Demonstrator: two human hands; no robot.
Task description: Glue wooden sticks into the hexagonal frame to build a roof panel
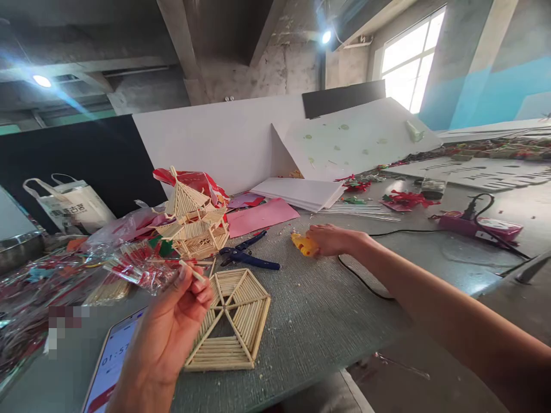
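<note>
My left hand [181, 312] pinches a short pale wooden stick [192, 271] between thumb and fingers, raised over the table. Below and beside it lies a flat hexagonal stick frame [255, 310], its wedges partly filled with rows of sticks and two gaps near the centre. My right hand [329, 240] reaches out and is closed around a yellow glue gun [303, 245] at the table surface; a black cord runs near it. Between the hands rest dark blue cutting pliers [252, 259], handles spread. A small tiered stick pavilion [196, 226] stands behind them.
A phone [114, 355] lies at the left front, partly behind my left wrist. Plastic-wrapped sticks [138, 264] crowd the left side. Pink paper [262, 216] and white boards [297, 192] lie behind. A purple power strip [482, 226] with its plugged cord is at right.
</note>
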